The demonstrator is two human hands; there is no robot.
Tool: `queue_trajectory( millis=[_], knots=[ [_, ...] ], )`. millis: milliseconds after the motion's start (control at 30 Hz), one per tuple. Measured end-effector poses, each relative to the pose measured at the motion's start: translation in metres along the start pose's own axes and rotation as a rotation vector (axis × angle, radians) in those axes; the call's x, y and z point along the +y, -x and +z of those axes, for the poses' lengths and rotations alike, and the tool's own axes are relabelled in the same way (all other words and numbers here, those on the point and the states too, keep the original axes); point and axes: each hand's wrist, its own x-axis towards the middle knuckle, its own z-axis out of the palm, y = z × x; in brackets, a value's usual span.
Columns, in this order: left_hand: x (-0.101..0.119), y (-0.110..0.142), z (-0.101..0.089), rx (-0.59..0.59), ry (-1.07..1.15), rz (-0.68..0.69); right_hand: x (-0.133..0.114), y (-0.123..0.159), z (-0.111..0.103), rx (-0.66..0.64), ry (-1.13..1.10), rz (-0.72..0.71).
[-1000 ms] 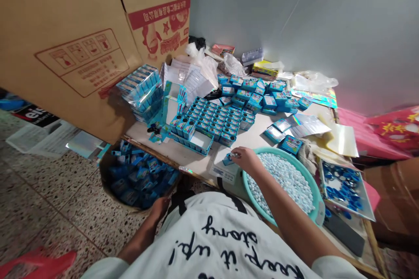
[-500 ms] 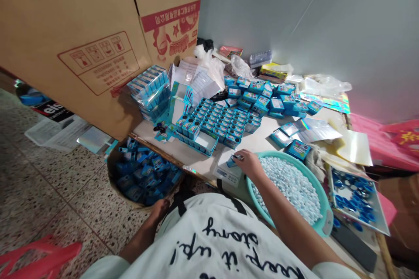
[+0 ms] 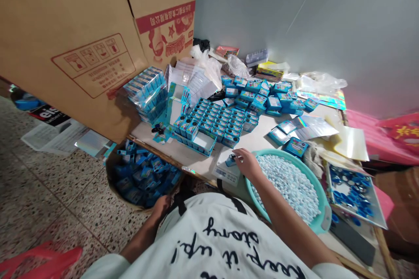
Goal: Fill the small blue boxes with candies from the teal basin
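A small blue box [image 3: 231, 160] is on a flat white scale-like plate [image 3: 225, 173] near the table's front edge. Over its right side, my right hand [image 3: 242, 160] bends with fingertips drawn together. Something small and pale shows between them, too small to name. My right forearm crosses a turquoise basin [image 3: 325, 209] full of pale blue-white pellets [image 3: 291, 185]. Down by my lap, my left hand [image 3: 163, 205] is beside a carton of blue boxes [image 3: 144, 174]; its fingers are hidden. Rows of upright blue boxes [image 3: 218, 117] stand behind the plate, next to a blue display tray [image 3: 199, 146].
A tall cardboard carton [image 3: 98, 52] borders the left side. Loose blue boxes [image 3: 262, 96] are heaped at the back. Wrapped packs [image 3: 147, 91] are stacked at left. On the right are a tray of blue caps [image 3: 353, 196] and a dark flat slab [image 3: 352, 242].
My right hand has shifted slightly at the small box, and its fingertips show a little more apart from the box top. The whole view has moved a little. My left hand stays low.
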Motion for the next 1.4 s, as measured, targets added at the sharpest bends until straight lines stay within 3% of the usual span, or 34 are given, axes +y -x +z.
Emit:
queue_trajectory(
  millis=[100,167,267,400,533,633,767,900,1067,1200,1400],
  knots=[
    [0.012,-0.018,0.001,0.063,0.033,0.076,-0.002,0.002,-0.001,0.085,-0.13,0.094],
    [0.03,-0.031,-0.001,0.086,0.066,0.197,-0.002,0.004,-0.004,0.136,-0.125,0.105],
    [0.071,-0.048,-0.008,0.109,0.1,0.432,-0.001,0.006,-0.01,0.173,0.05,0.059],
    [0.141,-0.067,-0.018,0.09,0.065,0.69,-0.003,0.006,-0.009,0.048,0.3,0.032],
    [0.201,-0.085,-0.017,0.014,-0.005,0.808,-0.01,0.004,-0.001,0.008,0.328,0.034],
    [0.228,-0.097,-0.011,-0.013,-0.081,0.816,-0.017,0.004,0.001,0.031,0.289,0.048],
    [0.241,-0.11,-0.005,-0.067,-0.204,0.819,-0.023,0.009,0.001,0.045,0.302,0.008],
    [0.239,-0.12,-0.007,-0.106,-0.252,0.884,-0.029,0.017,0.008,0.012,0.479,0.005],
    [0.242,-0.125,-0.013,-0.07,-0.276,0.987,-0.035,0.029,0.016,0.087,0.561,0.101],
    [0.247,-0.126,-0.01,-0.03,-0.319,0.953,-0.035,0.043,0.009,0.209,0.552,0.211],
    [0.245,-0.127,-0.005,-0.077,-0.357,0.926,-0.013,0.093,-0.01,0.371,0.5,0.39]
  ],
)
